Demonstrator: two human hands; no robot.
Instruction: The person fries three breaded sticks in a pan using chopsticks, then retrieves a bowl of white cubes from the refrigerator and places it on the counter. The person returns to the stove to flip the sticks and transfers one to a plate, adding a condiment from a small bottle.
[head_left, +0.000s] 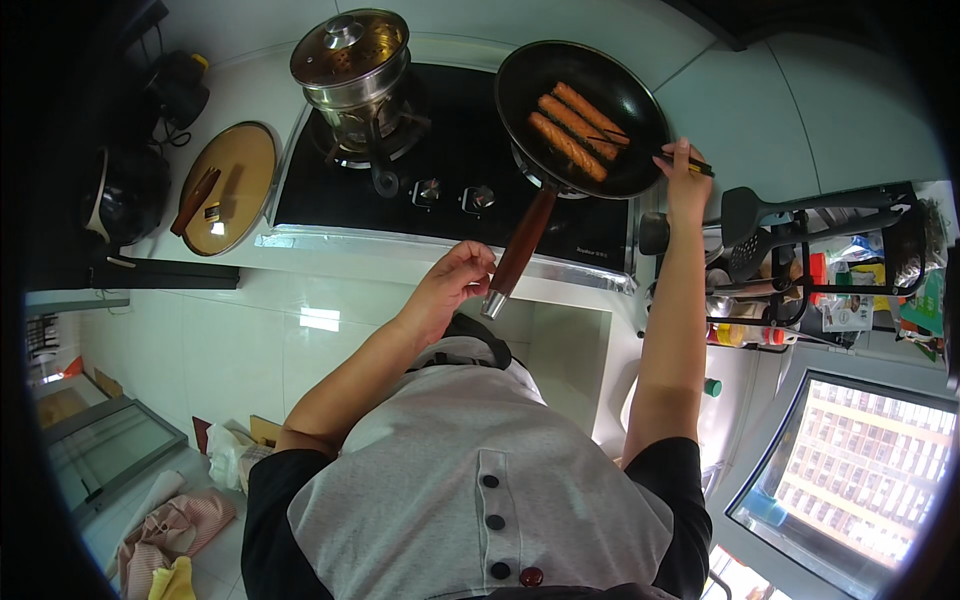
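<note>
My right hand (684, 178) holds a pair of dark chopsticks (699, 166) over the right rim of a black frying pan (637, 97). The chopstick tips reach the right ends of the scored sausages (568, 146), three of which lie side by side in the pan. Toward me points the pan's reddish-brown handle (525, 244), capped with metal. My left hand (456, 283) is just left of the handle's end, fingers loosely curled and not wrapped around it; whether a fingertip touches it is unclear.
A lidded steel pot (352, 82) stands on the left burner of the black gas hob (337, 202). Left of it, a glass lid (247, 165) with a wooden handle lies on the counter. Spatulas (750, 225) stick out from a crowded rack (847, 289) at right.
</note>
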